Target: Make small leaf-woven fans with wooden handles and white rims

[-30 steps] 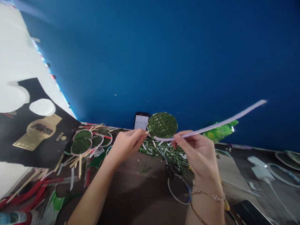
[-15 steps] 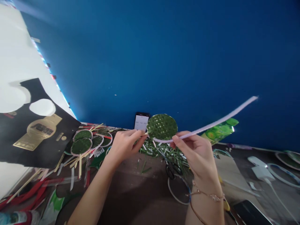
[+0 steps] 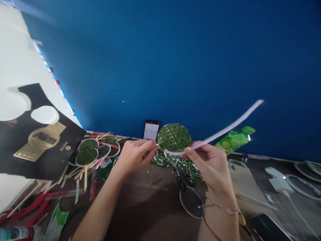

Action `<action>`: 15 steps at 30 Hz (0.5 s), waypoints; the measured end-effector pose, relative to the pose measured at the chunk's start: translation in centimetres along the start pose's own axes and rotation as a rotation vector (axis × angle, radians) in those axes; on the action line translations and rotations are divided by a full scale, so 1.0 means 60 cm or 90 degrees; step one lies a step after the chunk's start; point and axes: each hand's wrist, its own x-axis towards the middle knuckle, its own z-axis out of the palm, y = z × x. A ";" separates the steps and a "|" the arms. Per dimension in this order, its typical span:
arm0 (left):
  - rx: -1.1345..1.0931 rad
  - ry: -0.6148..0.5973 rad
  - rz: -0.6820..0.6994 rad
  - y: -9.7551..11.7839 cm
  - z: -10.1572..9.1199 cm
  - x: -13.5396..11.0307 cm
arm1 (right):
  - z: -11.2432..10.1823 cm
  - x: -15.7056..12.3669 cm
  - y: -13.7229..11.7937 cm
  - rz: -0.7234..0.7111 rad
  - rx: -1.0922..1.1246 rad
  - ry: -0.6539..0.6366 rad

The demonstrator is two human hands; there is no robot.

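Observation:
A small round fan (image 3: 174, 137) woven from green leaf strips stands upright in front of me. My left hand (image 3: 137, 153) pinches its short pale stick handle at the disc's left edge; most of the stick is hidden in the fingers. A lilac pipe cleaner (image 3: 229, 128) runs along the lower rim of the disc. My right hand (image 3: 207, 160) pinches it at the disc's lower right edge, between thumb and fingers. Its free end rises up to the right in a curve.
Several finished-looking fans (image 3: 87, 156) lie at left beside a black card sheet (image 3: 25, 134). Behind the hands are a phone showing a timer (image 3: 151, 129), cut green strips (image 3: 185, 167), scissors (image 3: 185, 182) and a green bottle (image 3: 235, 139). A white charger (image 3: 279, 180) lies right.
The pipe cleaner's free end has swung left and slightly down. The fan has shifted a little down and turned slightly. Both hands keep nearly the same place and grip.

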 end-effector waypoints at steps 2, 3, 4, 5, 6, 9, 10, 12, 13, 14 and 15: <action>0.002 0.001 -0.001 0.000 0.000 0.000 | 0.001 0.000 -0.001 -0.006 -0.010 0.000; 0.001 0.003 -0.001 0.000 0.000 0.000 | 0.002 0.000 -0.001 -0.009 -0.015 0.001; -0.002 0.003 0.000 0.000 -0.001 0.000 | 0.002 0.000 -0.002 -0.010 -0.022 0.004; -0.009 0.003 0.002 0.001 -0.002 0.000 | 0.003 -0.001 -0.002 -0.008 -0.030 0.008; -0.018 0.001 0.003 0.001 -0.003 0.000 | 0.003 -0.001 -0.003 -0.006 -0.035 0.014; -0.047 -0.005 0.007 0.002 -0.005 0.000 | 0.005 -0.001 -0.004 0.005 -0.040 0.032; -0.051 -0.003 0.006 0.002 -0.005 0.000 | 0.005 -0.001 -0.005 0.007 -0.037 0.035; -0.047 0.003 0.004 0.002 -0.004 0.000 | 0.005 -0.001 -0.006 0.011 -0.031 0.033; -0.042 0.007 0.002 0.003 -0.003 0.001 | 0.005 -0.001 -0.006 0.014 -0.030 0.029; -0.036 0.009 0.000 0.003 -0.002 0.002 | 0.005 -0.001 -0.005 0.016 -0.029 0.027; -0.032 0.011 -0.001 0.003 -0.001 0.003 | 0.005 -0.001 -0.005 0.019 -0.030 0.026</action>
